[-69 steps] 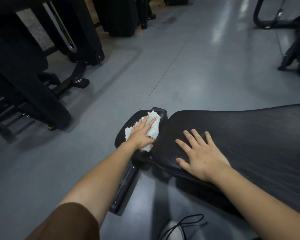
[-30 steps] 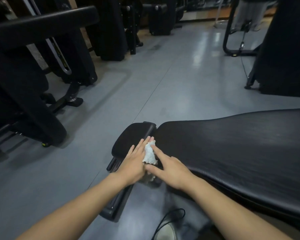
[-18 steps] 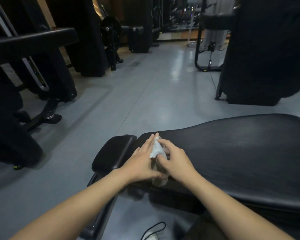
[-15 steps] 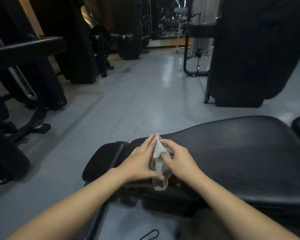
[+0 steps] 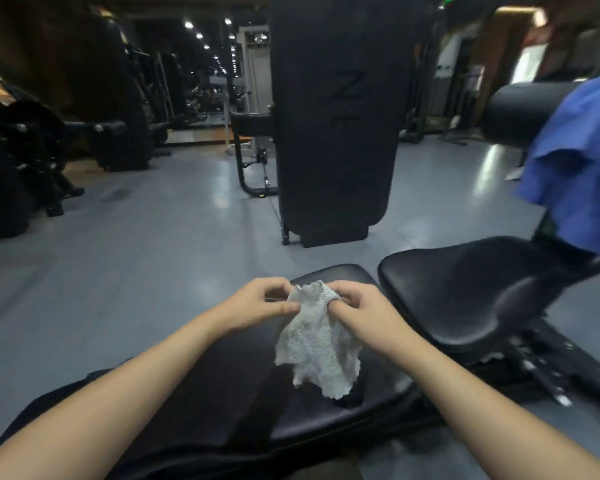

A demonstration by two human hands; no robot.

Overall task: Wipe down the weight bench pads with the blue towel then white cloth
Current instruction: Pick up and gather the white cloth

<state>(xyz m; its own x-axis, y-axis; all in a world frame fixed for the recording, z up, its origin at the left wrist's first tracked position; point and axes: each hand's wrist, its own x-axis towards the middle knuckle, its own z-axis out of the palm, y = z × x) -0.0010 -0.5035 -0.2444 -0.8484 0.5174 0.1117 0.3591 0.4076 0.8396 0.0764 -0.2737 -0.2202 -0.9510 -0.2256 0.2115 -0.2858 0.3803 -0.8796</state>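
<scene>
Both hands, left hand and right hand, pinch the top edge of the crumpled white textured cloth, which hangs above the long black padded bench pad. Risk: the light fingertip pinch may slip, dropping the cloth onto the floor beside the pad.

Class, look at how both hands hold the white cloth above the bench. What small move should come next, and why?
Probably fold the white cloth into a flat wad and press it onto the seat pad. The left hand and right hand pinch its top edge so it hangs open and crumpled above the long pad, touching nothing. The blue towel already hangs aside.
</scene>
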